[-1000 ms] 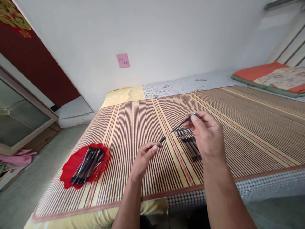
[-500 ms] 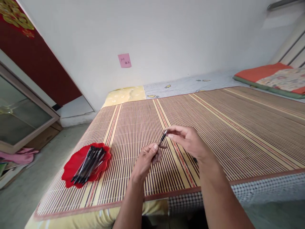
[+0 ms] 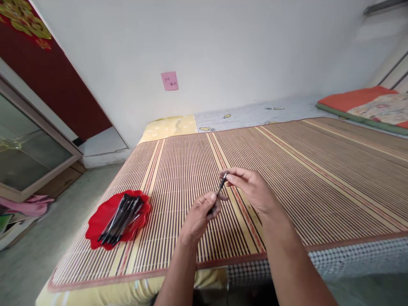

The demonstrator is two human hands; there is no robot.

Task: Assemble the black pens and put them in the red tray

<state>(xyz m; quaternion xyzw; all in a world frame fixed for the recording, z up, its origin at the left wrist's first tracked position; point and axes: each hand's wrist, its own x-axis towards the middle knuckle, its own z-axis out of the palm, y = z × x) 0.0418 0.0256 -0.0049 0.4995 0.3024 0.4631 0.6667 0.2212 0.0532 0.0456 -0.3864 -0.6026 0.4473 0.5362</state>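
Both my hands meet over the striped bamboo mat (image 3: 302, 170), sharing one black pen (image 3: 221, 186). My left hand (image 3: 200, 214) is closed around the pen's lower end. My right hand (image 3: 253, 189) pinches the pen's upper, silver-tipped end between thumb and fingers. The pen stands tilted, its top leaning to the right. At the left, a red scalloped plate (image 3: 95, 223) holds several black pens (image 3: 120, 219). My right hand and forearm cover the mat where other loose pens lay earlier.
The mat lies on a bed with a yellow and checked sheet (image 3: 172, 126). An orange folded quilt (image 3: 366, 102) rests at the far right. A pink note (image 3: 169, 80) is stuck on the white wall. A glass-front cabinet (image 3: 25, 157) stands on the floor at the left.
My right hand came down and left toward my left hand, closing the gap along the pen. The row of pens beside my right hand is now hidden. The view shifted slightly.
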